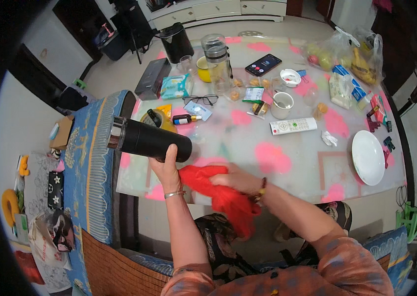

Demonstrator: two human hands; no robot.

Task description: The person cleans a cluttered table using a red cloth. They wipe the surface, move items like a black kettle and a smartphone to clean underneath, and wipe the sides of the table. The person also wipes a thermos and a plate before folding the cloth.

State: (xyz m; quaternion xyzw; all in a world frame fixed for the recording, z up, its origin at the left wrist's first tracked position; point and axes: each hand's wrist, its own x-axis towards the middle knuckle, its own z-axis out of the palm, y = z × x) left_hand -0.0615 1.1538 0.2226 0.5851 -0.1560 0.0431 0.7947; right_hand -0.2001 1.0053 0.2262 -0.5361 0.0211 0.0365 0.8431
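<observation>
My left hand (166, 170) grips the lower end of a black insulated bottle (149, 140), which lies tilted over the table's left front part, its shiny metal top pointing left. In my right hand (236, 177) is a bunched red cloth (208, 179); it hangs down over the table's front edge and one end comes close to my left wrist. Behind the bottle are a yellow roll (168, 125) with a small black item in it and a dropper bottle (184, 119). A pair of glasses (201, 99) rests farther back.
The patterned table (230, 142) also bears a white remote control (293, 126), a white bowl (368, 157), a white mug (282, 105), a tall clear bottle (217, 66), a phone (263, 65), a black kettle (177, 42) and bags of fruit (360, 63). A blue-covered sofa (94, 166) stands at the left.
</observation>
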